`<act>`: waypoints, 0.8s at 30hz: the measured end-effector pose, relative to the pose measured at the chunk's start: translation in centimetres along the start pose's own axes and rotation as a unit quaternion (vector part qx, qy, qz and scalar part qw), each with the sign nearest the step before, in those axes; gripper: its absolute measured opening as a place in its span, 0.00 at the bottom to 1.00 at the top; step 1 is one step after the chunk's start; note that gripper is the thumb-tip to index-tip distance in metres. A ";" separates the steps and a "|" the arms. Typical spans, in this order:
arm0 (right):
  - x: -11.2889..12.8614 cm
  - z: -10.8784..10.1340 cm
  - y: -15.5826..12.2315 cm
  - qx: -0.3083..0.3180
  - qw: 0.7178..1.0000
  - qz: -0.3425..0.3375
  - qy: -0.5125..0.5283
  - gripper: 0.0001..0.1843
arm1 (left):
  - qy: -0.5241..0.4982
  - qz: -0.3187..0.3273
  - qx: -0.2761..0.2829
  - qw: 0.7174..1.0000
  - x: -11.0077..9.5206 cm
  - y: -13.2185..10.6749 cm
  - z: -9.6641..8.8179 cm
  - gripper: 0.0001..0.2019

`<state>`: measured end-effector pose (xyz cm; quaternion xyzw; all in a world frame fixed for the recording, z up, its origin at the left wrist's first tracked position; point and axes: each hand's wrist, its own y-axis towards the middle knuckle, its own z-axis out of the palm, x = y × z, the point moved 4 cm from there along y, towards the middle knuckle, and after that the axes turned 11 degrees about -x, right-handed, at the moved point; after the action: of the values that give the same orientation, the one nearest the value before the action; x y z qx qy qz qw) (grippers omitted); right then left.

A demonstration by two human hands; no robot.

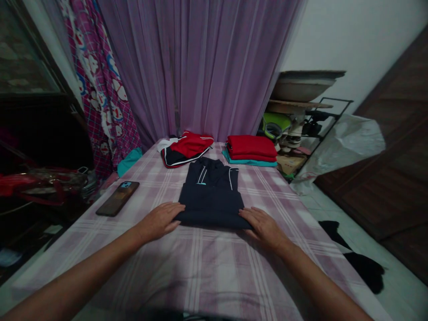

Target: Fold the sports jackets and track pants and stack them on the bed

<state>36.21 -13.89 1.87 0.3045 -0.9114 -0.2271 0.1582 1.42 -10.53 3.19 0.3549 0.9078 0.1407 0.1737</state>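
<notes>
A dark navy jacket with white piping lies partly folded on a plaid cloth, its collar pointing away from me. Its near edge is turned over into a thick fold. My left hand grips the left end of that fold, fingers on top and thumb below. At the right end, my right hand holds the fold in the same way. Beyond the jacket, to the left, sits a loose heap of red, black and white clothing. A neat stack of red folded clothes rests at the far right over a teal piece.
The plaid-covered table spans the middle. A phone lies at its left side. Purple curtains hang behind. On the right stand a cluttered rack and a plastic bag; black cloth lies on the floor.
</notes>
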 end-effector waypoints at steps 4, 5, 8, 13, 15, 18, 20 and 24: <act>0.9 -3.6 1.6 -0.022 0.995 0.075 0.060 0.17 | -0.038 -0.083 -0.141 0.986 -1.0 0.0 -2.8 0.15; 1.0 -4.7 1.9 -0.028 0.990 0.106 0.084 0.16 | -0.046 -0.107 -0.163 0.980 -1.4 -0.1 -3.5 0.14; 1.1 -7.0 3.1 -0.074 0.966 0.198 0.146 0.17 | -0.065 -0.190 -0.216 0.956 -2.2 0.2 -5.5 0.16; -1.6 -5.7 7.8 -0.190 0.918 0.325 0.127 0.28 | -0.094 -0.312 -0.271 0.906 0.4 5.6 -6.1 0.22; -3.3 -3.8 10.3 -0.196 0.902 0.372 0.092 0.32 | -0.111 -0.362 -0.252 0.891 2.6 8.9 -4.9 0.24; -5.2 -0.3 13.2 -0.150 0.890 0.428 0.052 0.34 | -0.148 -0.424 -0.203 0.870 5.5 12.6 -2.0 0.30; -5.9 1.9 14.0 -0.094 0.887 0.452 0.025 0.34 | -0.133 -0.430 -0.164 0.878 6.4 13.6 0.2 0.34; -6.2 4.9 13.6 -0.028 0.892 0.450 -0.037 0.30 | -0.031 -0.420 -0.098 0.902 6.7 13.1 3.9 0.37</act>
<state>32.27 1.25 3.73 -0.1517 -0.9493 -0.1677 0.2182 6.18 3.89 3.20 -0.0740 0.9484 0.1323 0.2784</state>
